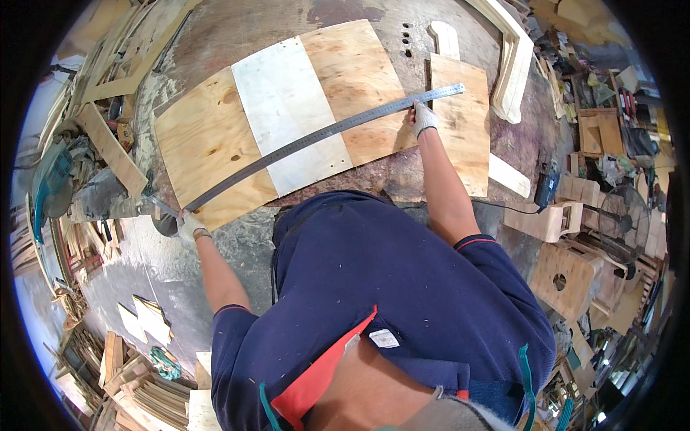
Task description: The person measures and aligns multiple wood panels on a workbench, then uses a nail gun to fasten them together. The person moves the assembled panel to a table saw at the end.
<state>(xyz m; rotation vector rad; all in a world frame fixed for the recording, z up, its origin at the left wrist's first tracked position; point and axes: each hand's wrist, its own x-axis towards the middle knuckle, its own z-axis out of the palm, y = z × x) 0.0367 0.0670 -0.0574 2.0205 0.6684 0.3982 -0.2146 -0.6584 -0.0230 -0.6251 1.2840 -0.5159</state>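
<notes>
A long metal ruler point(302, 143) lies slantwise across a wide plywood board point(205, 133) with a white band point(284, 93) across its middle. My left hand point(190, 225), in a pale glove with bare fingertips, is closed on the ruler's near left end by the board's corner. A thin, pale, stick-like thing juts out left of those fingers; I cannot make out what it is. My right hand point(424, 119), gloved the same way, pinches the ruler close to its far right end. That end reaches over a separate, smaller plywood piece point(460, 133).
The boards lie on a stained worktable point(338, 43). Pale angled wooden pieces point(509, 82) sit at its far right. A blue corded power tool point(548, 185) is at the right edge, near a fan point(622, 215) and a wooden stool point(564, 276). Wood strips point(111, 147) lie left.
</notes>
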